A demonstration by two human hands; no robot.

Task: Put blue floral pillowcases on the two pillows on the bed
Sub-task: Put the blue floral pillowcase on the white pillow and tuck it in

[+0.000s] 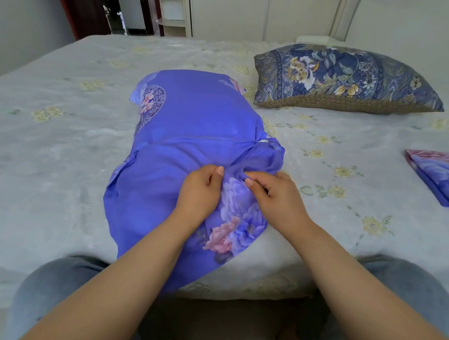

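Fingers of both the left hand point(198, 192) and right hand point(274, 197) pinch bunched fabric of the blue floral pillowcase point(191, 130), lying mid-bed point(61, 132); 1 folded pillowcase point(440, 177) sits right, patterned pillow point(344, 77) behind.

first pillow: I cannot see it at all; the blue floral pillowcase point(190, 146) wraps it, so only its bulk shows.
left hand point(199, 192): my fingertips are tucked into the cloth folds, out of sight.
right hand point(274, 194): fingers curl under into the gathered fabric; only the knuckles show.
folded pillowcase point(440, 177): cut off by the right edge.
doorway point(110, 5): what lies beyond is too small and dark to tell.
floor below the bed: blurred.
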